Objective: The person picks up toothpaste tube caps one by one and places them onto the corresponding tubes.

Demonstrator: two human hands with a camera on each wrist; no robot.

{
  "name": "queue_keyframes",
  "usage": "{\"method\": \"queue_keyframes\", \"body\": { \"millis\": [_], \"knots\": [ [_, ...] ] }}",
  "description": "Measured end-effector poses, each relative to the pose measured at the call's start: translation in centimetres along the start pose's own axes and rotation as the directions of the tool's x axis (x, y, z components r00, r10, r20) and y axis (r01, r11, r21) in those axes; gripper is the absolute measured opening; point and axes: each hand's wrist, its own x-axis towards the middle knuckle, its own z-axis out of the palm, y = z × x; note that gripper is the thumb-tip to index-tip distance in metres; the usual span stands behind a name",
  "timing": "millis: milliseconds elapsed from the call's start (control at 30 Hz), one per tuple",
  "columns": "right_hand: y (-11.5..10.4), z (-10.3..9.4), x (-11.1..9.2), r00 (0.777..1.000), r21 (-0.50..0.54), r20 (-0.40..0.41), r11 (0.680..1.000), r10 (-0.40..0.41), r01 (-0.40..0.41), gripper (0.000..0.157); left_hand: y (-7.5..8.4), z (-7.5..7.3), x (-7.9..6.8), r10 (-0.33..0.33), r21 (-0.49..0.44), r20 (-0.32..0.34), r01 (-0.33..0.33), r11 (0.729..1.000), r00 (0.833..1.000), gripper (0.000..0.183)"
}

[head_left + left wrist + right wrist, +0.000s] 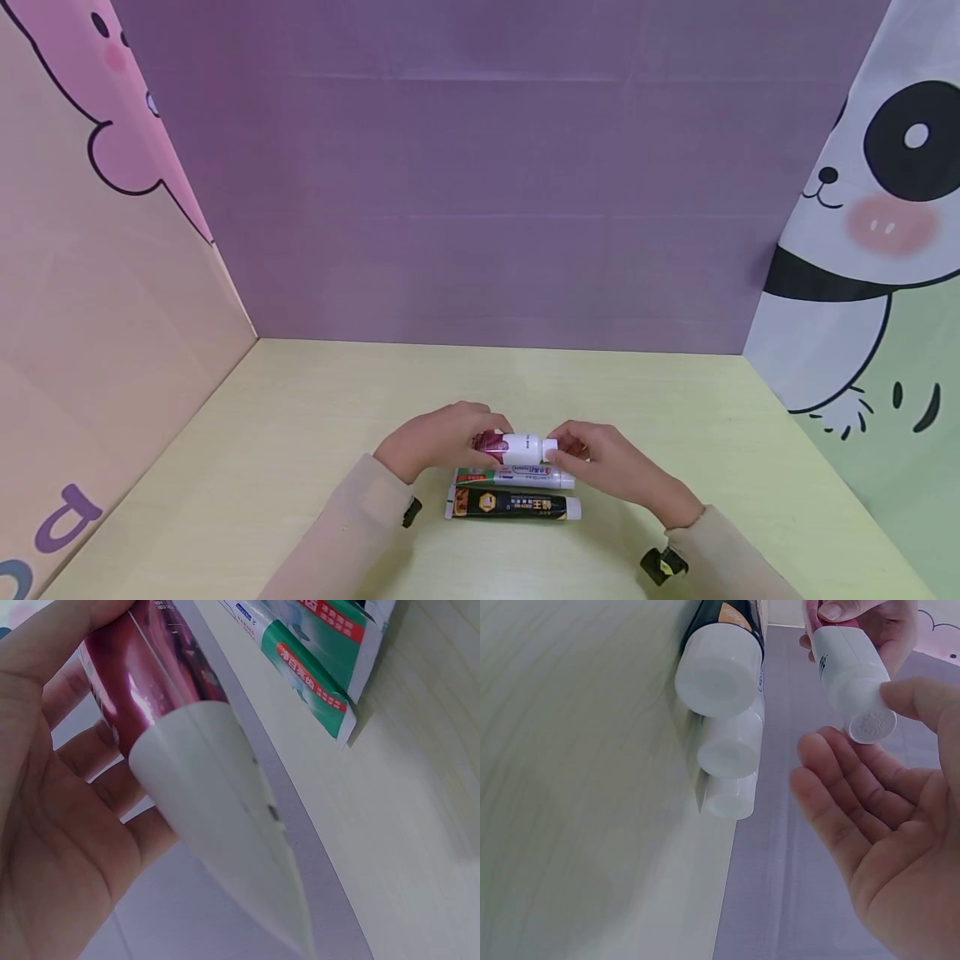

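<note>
Both hands hold a maroon and white toothpaste tube [521, 448] raised over the tabletop, its white cap [871, 726] pointing right. My left hand [453, 437] grips the maroon body, and its palm covers the tube's left end in the head view. At the cap, the right hand [603, 458] pinches with thumb and fingertips. In front of the held tube lie a white, green and red toothpaste tube [517, 477] and a black toothpaste tube [513, 504], side by side, caps to the right. The right wrist view shows a third lying tube's cap [731, 799] at the far end of this row.
The pale wooden tabletop [315, 392] runs back to a purple wall panel [495, 208]. A pink panel [112, 317] with a cartoon figure borders the left side. On the right stands a green panel [885, 492] with a panda picture.
</note>
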Motion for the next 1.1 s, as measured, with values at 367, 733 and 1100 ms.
{"method": "queue_keyframes", "body": {
  "millis": [367,733,1100],
  "knots": [
    [-0.21,0.17,0.21,0.993,-0.055,0.035,0.992,0.114,-0.112,0.047,0.19,-0.09,-0.04,0.000,-0.012,0.010,0.001,1.000,1.000,0.034],
    [-0.27,0.00,0.19,0.988,-0.043,0.034,0.988,0.150,-0.149,0.054,0.20,-0.17,-0.25,-0.004,-0.022,-0.004,0.004,1.000,1.000,0.033],
    [-0.06,-0.15,0.00,0.998,-0.073,-0.024,0.996,0.050,-0.051,0.040,-0.10,-0.29,-0.26,-0.010,0.000,-0.008,0.010,1.000,1.000,0.034]
  ]
}}
